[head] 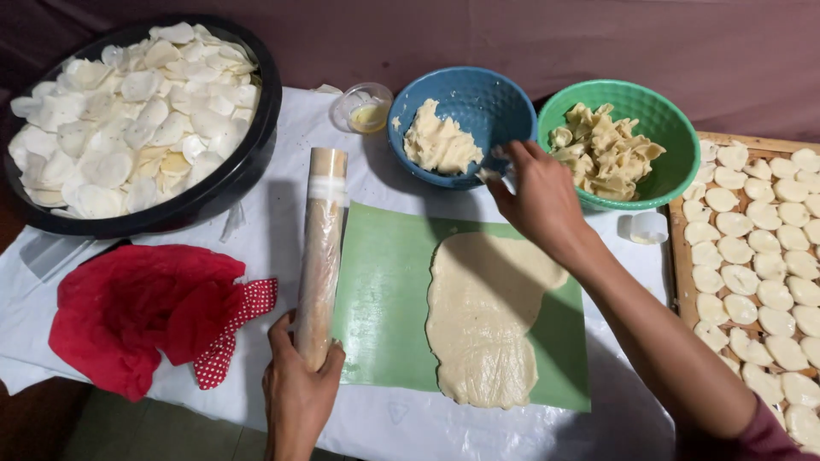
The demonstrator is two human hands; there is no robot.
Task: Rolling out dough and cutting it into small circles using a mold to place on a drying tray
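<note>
Left hand (295,388): clenched around the near end of a wooden rolling pin (321,256) wrapped in clear film. The pin's long axis runs away from the person, lying on the left edge of a green mat (384,282).

Right hand (534,201): reaching forward to the rim of the blue bowl (465,98), fingertips pinching a small bit of dough; the bowl's lump of pale dough (437,143) lies just left of the fingers. The right hand is the nearer one to both bowls.

Rolled dough sheet (487,320): flat on the mat, long axis also running away from the person, between the two hands, to the right of the pin.

Green bowl (666,128): dough trimmings, just right of the right hand.

Black tub (256,145): cut rounds, far left. Wooden tray (679,256): rows of rounds, far right. Red cloth (145,312): near left on the tabletop (282,213). Small clear cup (363,107): beside the blue bowl
</note>
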